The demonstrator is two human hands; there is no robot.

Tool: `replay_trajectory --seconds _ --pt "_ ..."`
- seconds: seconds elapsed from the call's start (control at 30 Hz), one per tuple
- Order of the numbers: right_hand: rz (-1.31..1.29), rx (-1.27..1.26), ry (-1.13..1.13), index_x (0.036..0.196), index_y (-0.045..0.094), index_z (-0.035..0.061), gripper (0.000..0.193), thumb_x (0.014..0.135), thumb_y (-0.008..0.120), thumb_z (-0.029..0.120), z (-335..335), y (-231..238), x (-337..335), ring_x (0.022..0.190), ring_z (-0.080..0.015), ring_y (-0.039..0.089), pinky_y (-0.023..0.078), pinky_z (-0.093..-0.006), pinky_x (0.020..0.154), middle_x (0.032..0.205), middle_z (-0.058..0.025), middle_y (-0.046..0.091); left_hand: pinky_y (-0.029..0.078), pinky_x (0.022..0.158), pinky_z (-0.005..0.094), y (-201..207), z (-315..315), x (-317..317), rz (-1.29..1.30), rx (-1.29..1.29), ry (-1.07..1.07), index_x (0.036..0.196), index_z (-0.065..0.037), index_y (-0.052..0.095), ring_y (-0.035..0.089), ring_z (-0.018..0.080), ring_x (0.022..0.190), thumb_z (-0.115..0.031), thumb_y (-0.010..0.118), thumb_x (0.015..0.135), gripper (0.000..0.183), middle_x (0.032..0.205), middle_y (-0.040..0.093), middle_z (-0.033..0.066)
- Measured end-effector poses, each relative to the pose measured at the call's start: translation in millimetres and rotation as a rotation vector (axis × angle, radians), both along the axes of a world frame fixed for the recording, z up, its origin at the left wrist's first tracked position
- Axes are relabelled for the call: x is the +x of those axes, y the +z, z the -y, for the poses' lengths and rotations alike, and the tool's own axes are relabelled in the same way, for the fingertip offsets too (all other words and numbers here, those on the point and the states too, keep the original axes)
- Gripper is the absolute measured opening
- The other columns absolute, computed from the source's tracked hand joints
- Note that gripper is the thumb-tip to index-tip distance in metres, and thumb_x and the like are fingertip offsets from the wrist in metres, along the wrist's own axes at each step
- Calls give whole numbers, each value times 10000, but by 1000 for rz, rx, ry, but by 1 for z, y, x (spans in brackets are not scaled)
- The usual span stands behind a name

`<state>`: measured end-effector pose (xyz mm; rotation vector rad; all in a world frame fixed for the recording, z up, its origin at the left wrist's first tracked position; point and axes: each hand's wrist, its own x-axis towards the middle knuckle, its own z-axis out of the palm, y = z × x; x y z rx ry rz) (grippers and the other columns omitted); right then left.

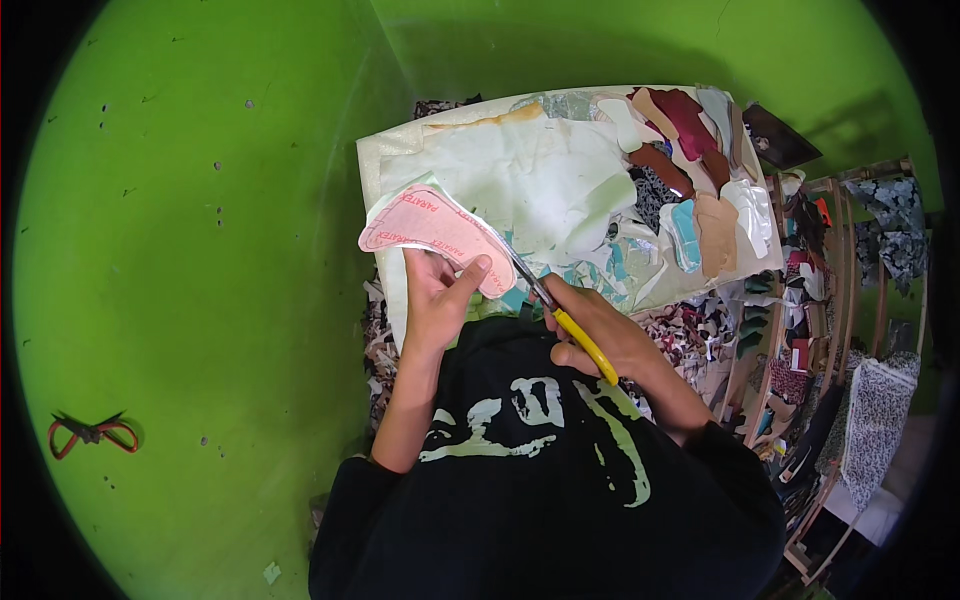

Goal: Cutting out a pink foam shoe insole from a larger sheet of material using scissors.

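Note:
My left hand pinches a curved pink insole-shaped piece with red print, its thumb pressed on the face near the right end. White sheet material shows behind the pink piece along its upper edge. My right hand is closed round the yellow handles of a pair of scissors. Their dark metal blades point up and left, right at the pink piece's right edge. Whether the blades are parted is hard to tell.
A pale table carries white sheets, teal scraps and cut pieces in maroon, brown and tan. Shredded scraps lie beyond its right side. Wooden racks with materials stand at right. Red-handled scissors hang on the green wall.

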<state>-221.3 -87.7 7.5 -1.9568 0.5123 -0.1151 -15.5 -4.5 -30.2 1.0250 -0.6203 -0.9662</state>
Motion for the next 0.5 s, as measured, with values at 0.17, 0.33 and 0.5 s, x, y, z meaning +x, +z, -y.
replay_trajectory --seconds 0.17,0.33,0.5 --pt "10 -112 -49 1071 424 -6 586 783 693 427 -4 -4 5 687 -367 577 454 -412 646 738 -152 548 551 809 316 2 0 -7 102 32 70 1393 4 230 613 197 1040 81 647 867 675 1200 530 151" --pt "104 -33 -96 1011 497 -14 485 786 700 365 -5 -13 1 566 -372 580 437 -405 555 617 -146 529 553 793 316 4 0 -7 -32 2 61 1425 -27 192 627 197 1013 86 641 869 725 1199 537 154" --pt "7 -60 -85 1049 478 -17 572 779 733 417 0 -6 0 613 -405 588 441 -429 573 646 -178 545 557 775 308 3 -2 -2 -143 -7 -11 1473 -79 159 645 187 983 96 639 863 795 1178 575 143"
